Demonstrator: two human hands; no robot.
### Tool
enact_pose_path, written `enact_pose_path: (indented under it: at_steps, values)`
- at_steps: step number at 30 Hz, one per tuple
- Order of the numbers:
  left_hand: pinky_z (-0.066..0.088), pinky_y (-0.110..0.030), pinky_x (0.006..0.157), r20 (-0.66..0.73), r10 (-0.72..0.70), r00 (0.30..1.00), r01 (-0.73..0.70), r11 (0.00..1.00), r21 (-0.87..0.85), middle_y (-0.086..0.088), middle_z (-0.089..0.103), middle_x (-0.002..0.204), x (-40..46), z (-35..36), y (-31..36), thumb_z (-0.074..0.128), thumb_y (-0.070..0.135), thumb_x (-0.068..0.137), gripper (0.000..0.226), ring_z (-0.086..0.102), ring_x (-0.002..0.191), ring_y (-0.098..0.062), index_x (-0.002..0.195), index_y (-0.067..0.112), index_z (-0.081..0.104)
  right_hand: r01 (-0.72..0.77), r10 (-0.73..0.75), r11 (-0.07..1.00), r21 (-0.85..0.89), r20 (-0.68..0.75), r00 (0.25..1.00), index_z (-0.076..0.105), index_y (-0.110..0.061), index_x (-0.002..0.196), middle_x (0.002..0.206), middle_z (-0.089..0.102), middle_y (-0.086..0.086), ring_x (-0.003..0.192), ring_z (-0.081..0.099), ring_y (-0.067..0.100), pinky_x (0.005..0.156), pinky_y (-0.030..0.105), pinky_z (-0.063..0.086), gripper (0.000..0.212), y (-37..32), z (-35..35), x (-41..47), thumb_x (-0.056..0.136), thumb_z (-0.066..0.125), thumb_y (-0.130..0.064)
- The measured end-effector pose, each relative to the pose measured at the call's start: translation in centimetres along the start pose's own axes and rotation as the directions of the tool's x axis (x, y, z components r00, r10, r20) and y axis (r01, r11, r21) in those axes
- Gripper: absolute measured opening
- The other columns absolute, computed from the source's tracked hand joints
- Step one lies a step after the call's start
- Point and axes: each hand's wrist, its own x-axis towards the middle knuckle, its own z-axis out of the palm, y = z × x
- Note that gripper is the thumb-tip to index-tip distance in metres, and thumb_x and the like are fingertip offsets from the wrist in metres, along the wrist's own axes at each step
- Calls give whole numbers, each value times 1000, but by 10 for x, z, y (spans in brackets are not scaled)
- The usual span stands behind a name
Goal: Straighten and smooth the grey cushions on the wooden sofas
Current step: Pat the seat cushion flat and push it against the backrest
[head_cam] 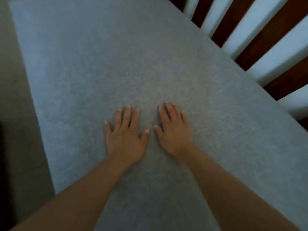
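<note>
A grey cushion [133, 64] is filling most of the view, lying flat on a wooden sofa. Its long axis is running from the near right corner toward the far left, with its left edge slanting diagonally down the frame. The fabric is looking smooth and even, without visible folds.

Two bare hands are resting palm-down on the cushion, near the middle of its near half. The left hand [125, 139] is lying flat with its fingers straight and slightly spread, thumb angled out toward the right. The right hand [173, 134] is lying just beside it, fingers straight and closer together, pointing toward the far left. The two thumbs are sitting close but apart. Neither hand is gripping anything; both are pressing on the fabric with open palms.

Along the far right edge, dark wooden slats [260, 45] of the sofa are showing, with pale gaps between them. To the left of the cushion, a dull grey floor [13, 105] is showing.
</note>
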Motion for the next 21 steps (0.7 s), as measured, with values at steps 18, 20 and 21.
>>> enact_pose_path:
  at_steps: [18, 20, 21]
  values:
    - [15, -60, 113, 114, -90, 989, 102, 989, -107, 5, -18, 156, -171, 33, -56, 10, 58, 87, 73, -12, 145, -19, 152, 27, -4, 183, -181, 982, -56, 35, 983, 33, -21, 146, 156, 22, 5, 143, 21, 28, 109, 50, 15, 65, -67, 29, -190, 89, 37, -51]
    - [9, -54, 116, 99, -164, 981, 177, 975, -134, 4, -19, 157, -175, 16, -38, 19, 55, 92, 72, -14, 145, -18, 153, 23, -1, 151, -156, 987, 58, 104, 982, 39, -16, 143, 154, 28, 8, 142, 24, 29, 112, 51, 17, 63, -65, 17, -188, 89, 35, -48]
    - [9, -54, 115, 11, -191, 982, 190, 963, -191, 1, -10, 160, -177, 3, -26, 28, 49, 95, 69, -8, 146, -19, 153, 18, 9, 102, -113, 981, 164, 59, 992, 48, -9, 137, 149, 36, 13, 138, 33, 32, 110, 51, 28, 59, -66, -1, -183, 89, 36, -42]
